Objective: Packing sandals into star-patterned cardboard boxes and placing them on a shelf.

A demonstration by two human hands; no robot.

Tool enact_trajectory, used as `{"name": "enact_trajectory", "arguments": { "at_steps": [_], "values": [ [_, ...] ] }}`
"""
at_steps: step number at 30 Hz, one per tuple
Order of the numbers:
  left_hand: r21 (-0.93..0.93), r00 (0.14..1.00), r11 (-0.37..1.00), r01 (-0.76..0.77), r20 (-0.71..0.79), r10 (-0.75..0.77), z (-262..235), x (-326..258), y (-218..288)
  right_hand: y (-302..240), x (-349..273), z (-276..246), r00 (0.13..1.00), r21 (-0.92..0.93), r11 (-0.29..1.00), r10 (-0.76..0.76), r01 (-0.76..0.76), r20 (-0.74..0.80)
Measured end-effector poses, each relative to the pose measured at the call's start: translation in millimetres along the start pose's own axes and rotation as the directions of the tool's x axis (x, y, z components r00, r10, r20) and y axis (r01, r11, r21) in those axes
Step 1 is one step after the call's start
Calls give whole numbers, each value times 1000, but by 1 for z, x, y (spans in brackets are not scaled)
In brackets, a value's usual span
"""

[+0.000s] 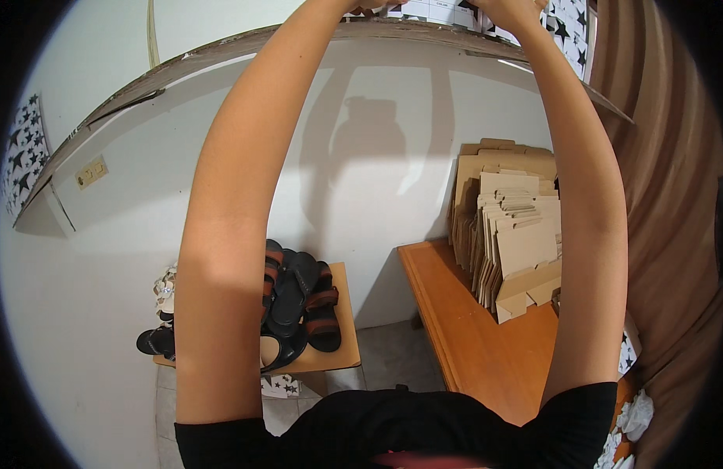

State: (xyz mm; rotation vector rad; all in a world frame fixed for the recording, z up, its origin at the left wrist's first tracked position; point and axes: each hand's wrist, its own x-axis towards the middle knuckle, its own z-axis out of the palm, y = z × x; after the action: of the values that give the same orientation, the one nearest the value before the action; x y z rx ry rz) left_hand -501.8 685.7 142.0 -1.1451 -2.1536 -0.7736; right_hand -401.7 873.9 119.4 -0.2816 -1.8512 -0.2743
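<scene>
Both my arms are raised to a shelf at the top of the view, where the upper edge cuts off my hands. A white box [440, 11] with a printed label panel is between them at the shelf edge. The curled fingers of my left hand [371, 5] are at its left lower corner. My right hand [515, 11] is bent in against its right side, most of its fingers out of sight. Right of that hand stands a white box with black stars [566, 35].
The wooden shelf [221, 53] spans the wall above. Black and brown sandals [295, 293] lie on a small cardboard-topped stand [342, 313] at left. Flattened cardboard boxes [526, 234] lean on an orange-brown table [479, 344]. A brown curtain [666, 195] hangs at right.
</scene>
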Motion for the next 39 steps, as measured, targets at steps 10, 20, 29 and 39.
{"name": "enact_trajectory", "arguments": {
  "at_steps": [10, 20, 29, 39],
  "values": [
    [93, 993, 991, -100, -49, 105, 3, 13, -30, -10, -7, -5, 996, 8, 1000, -28, 27, 82],
    [-184, 995, 981, 60, -72, -75, 7, 3, -21, -5, -3, 5, 993, -8, 1000, 3, -2, 114],
    [-297, 985, 945, 134, -70, -161, 5, -4, -9, -10, 9, 8, 995, 33, 999, 34, -37, 94],
    [-243, 978, 968, 64, -177, -109, 3, -7, 0, -19, 10, 5, 972, 132, 972, 176, -197, 158]
  ]
}}
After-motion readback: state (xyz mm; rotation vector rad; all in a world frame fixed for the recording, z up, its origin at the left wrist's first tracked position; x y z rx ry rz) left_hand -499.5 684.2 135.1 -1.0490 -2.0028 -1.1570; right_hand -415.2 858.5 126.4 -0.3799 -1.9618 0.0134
